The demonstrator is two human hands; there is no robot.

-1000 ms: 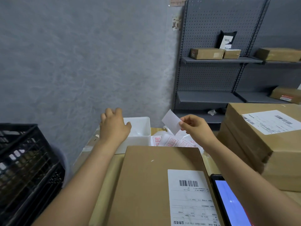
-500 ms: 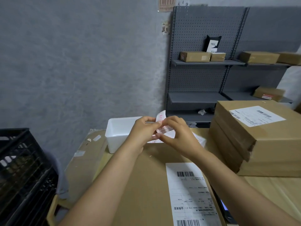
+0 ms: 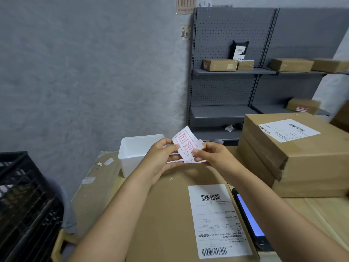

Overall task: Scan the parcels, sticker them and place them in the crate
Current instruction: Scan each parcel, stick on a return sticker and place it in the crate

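Observation:
A flat cardboard parcel with a white barcode label lies on the table in front of me. Above its far edge both hands hold a white sticker printed in red. My left hand pinches the sticker's left edge, and my right hand pinches its lower right corner. More red-printed stickers lie under my hands. The black crate stands at the lower left, beside the table.
A white tub sits behind my left hand. A stack of labelled cardboard parcels fills the right of the table. A handheld scanner with a lit blue screen lies to the right of the parcel. Grey shelves hold boxes.
My left hand came away from the white tub and joined my right hand on the sticker. The sticker now shows its red-printed face. My view shifted right.

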